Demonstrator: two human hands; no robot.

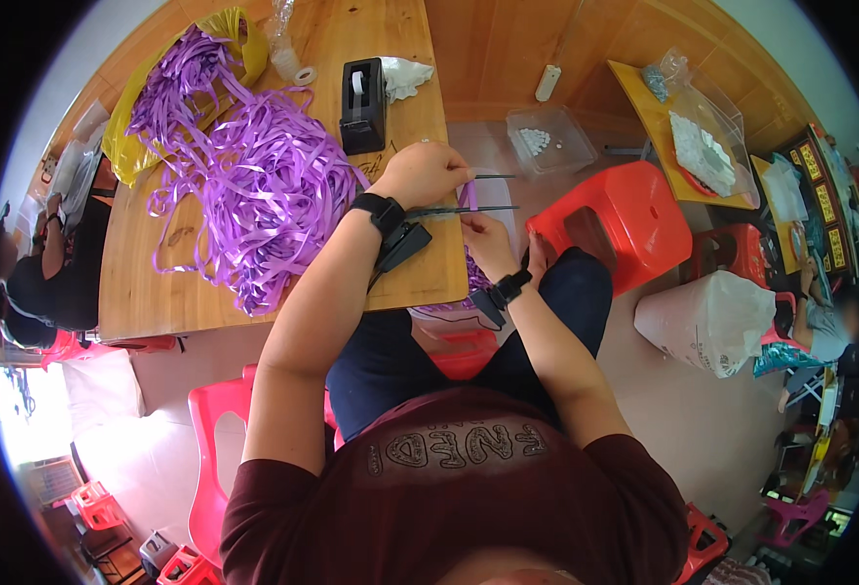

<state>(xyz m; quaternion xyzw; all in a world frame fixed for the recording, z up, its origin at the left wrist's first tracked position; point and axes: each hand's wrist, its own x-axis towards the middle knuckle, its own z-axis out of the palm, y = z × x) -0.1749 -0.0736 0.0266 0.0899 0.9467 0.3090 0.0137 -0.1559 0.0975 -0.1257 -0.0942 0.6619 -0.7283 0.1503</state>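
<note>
My left hand (pixel 428 174) is at the table's right edge, its fingers pinched on a purple ribbon (pixel 470 197). Just below it, my right hand (pixel 490 244) is closed, fingertips together by the lower part of the ribbon; what lies between them is too small to see clearly. Two thin dark prongs (pixel 488 209) stick out past the table edge beside both hands. A large tangled heap of purple ribbon (pixel 269 185) lies on the table, left of my left forearm. More purple ribbon (pixel 475 276) hangs below the table edge, partly hidden by my right hand. Both wrists wear black bands with small black boxes.
On the wooden table (pixel 147 292) are a yellow bag (pixel 122 146) with ribbon, a black tape dispenser (pixel 362 117) and crumpled white tissue (pixel 406 78). A red stool (pixel 634 229), a clear bin (pixel 549 141) and a white sack (pixel 707 317) stand to the right. Other people sit at both sides.
</note>
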